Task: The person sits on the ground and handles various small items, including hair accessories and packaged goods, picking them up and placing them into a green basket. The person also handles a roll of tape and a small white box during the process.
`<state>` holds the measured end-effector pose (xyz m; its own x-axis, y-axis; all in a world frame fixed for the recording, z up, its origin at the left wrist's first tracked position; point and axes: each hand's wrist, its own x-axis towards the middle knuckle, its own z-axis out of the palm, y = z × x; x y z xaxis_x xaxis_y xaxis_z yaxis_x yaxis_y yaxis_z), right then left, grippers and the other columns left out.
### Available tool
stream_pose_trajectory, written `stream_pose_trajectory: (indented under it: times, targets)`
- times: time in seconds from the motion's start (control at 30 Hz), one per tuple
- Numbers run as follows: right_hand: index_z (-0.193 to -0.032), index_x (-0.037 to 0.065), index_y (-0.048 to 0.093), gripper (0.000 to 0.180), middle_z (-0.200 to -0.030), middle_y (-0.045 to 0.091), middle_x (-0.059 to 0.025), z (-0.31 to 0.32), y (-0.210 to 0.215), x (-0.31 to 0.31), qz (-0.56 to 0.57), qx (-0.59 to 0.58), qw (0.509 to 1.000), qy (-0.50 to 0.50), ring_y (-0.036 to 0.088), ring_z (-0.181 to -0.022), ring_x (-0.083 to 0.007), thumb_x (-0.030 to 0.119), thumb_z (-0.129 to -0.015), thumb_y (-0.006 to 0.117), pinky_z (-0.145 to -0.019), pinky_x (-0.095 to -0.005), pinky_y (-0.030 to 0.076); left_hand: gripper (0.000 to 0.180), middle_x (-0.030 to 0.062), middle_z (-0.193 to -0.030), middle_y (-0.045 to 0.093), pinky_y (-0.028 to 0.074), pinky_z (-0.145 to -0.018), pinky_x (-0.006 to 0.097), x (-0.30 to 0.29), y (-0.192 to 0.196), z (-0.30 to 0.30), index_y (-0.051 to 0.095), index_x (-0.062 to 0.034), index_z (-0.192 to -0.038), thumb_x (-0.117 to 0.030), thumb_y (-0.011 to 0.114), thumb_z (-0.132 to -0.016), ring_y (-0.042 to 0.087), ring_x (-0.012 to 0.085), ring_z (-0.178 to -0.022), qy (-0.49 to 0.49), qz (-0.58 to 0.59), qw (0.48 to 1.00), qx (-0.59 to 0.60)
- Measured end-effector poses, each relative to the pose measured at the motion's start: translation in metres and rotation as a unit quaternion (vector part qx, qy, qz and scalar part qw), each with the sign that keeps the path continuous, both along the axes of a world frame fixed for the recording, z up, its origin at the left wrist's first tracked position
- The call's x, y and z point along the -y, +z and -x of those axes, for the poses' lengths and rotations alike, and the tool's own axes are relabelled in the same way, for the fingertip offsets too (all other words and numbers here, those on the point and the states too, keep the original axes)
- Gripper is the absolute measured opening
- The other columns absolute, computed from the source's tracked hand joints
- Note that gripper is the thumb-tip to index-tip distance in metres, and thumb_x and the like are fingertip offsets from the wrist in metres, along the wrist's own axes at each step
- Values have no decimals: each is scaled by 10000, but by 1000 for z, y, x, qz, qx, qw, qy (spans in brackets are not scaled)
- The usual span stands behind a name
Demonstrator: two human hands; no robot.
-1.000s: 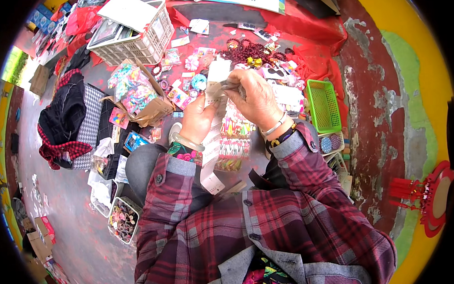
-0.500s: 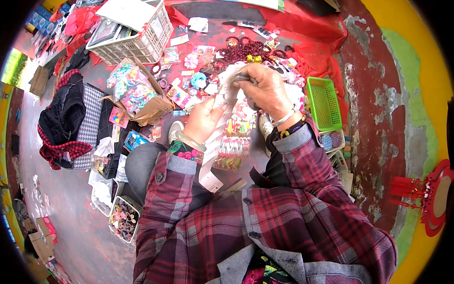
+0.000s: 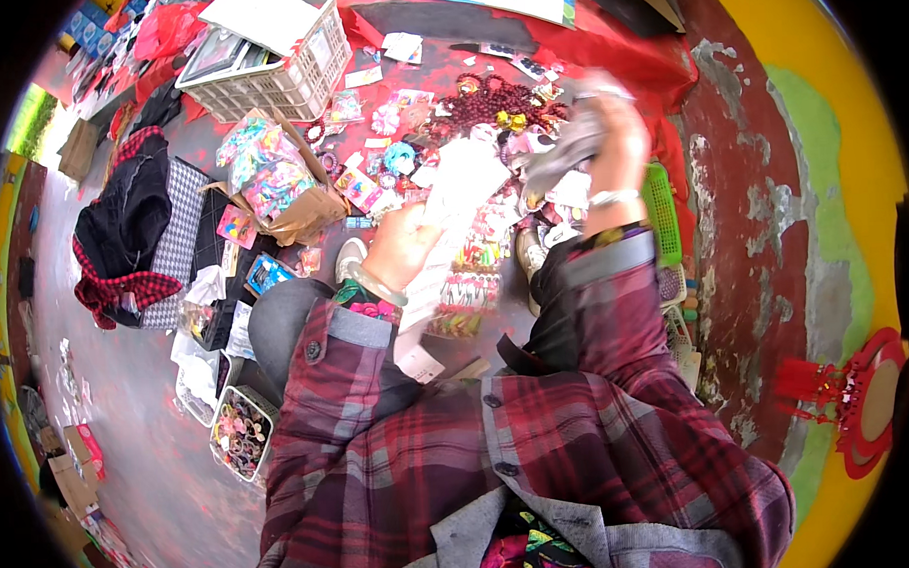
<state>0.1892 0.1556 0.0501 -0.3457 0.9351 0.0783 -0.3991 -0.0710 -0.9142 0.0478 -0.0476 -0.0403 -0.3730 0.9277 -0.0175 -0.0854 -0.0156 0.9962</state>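
Note:
My left hand point(image 3: 403, 248) is closed on a long white paper strip point(image 3: 430, 290), whose lower end hangs toward my lap. The strip's upper part looks bright and washed out. To the right, my right hand point(image 3: 625, 143) is raised and smeared by motion, with a crumpled grey-white thing point(image 3: 568, 152) trailing from it; its kind I cannot make out. Below and between the hands lie packs of colourful hair clips point(image 3: 470, 293). Beyond them are dark red bead bracelets point(image 3: 488, 101) and a light blue scrunchie point(image 3: 398, 160).
A white plastic crate point(image 3: 297, 79) stands at the far left, near a cardboard box point(image 3: 312, 211) of colourful packets. On the right is a green basket point(image 3: 662, 212) beside the peeling wall. A small white basket point(image 3: 244, 432) of hair ties sits at my left.
My right hand has swung right, away from my left hand, carrying the grey-white thing. My left hand stays almost in place with the strip, whose upper part now spreads wider.

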Motion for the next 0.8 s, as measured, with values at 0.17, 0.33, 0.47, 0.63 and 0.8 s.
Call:
stream_pose_trajectory:
  times: [0.17, 0.33, 0.47, 0.63, 0.8]
  targets:
    - [-950, -1, 561, 165, -797, 597, -88, -20, -37, -44, 143, -132, 981, 1, 590, -667, -207, 79, -806, 571, -576, -337, 507, 215, 122, -945, 592, 491, -765, 308, -2, 11, 30, 519, 53, -1019, -34, 409, -856, 602, 206, -852, 174, -91, 946, 259]
    - [-952, 11, 571, 189, -788, 614, -74, 2, -53, -31, 127, -87, 987, 38, 592, -652, -193, 95, -786, 605, -584, -315, 500, 265, 138, -997, 564, 466, -813, 362, 27, 24, 91, 468, 42, -1091, -30, 404, -845, 571, 252, -914, 243, -197, 902, 299]
    - [-972, 9, 562, 197, -829, 625, -110, -8, -72, -57, 234, -120, 964, 41, 613, -706, -239, 85, -793, 590, -622, -356, 518, 312, 141, -1037, 546, 428, -878, 388, 77, 34, 133, 455, 13, -1133, -89, 503, -842, 532, 266, -1000, 387, -230, 853, 265]
    - [-927, 37, 565, 157, -799, 629, -112, -5, -70, -45, 257, -93, 958, 89, 616, -675, -241, 112, -794, 604, -603, -357, 521, 244, -11, -923, 586, 336, -514, 218, 145, 58, 124, 511, -97, -1063, -152, 581, -836, 548, 89, -759, 370, -49, 895, 243]
    - [-932, 39, 563, 159, -782, 627, -102, -3, -69, -41, 269, -71, 954, 112, 612, -651, -227, 119, -800, 601, -589, -347, 522, 112, -16, -827, 530, 402, -681, 283, 180, 78, 95, 525, -102, -844, -170, 603, -800, 499, 135, -802, 307, -190, 912, 196]
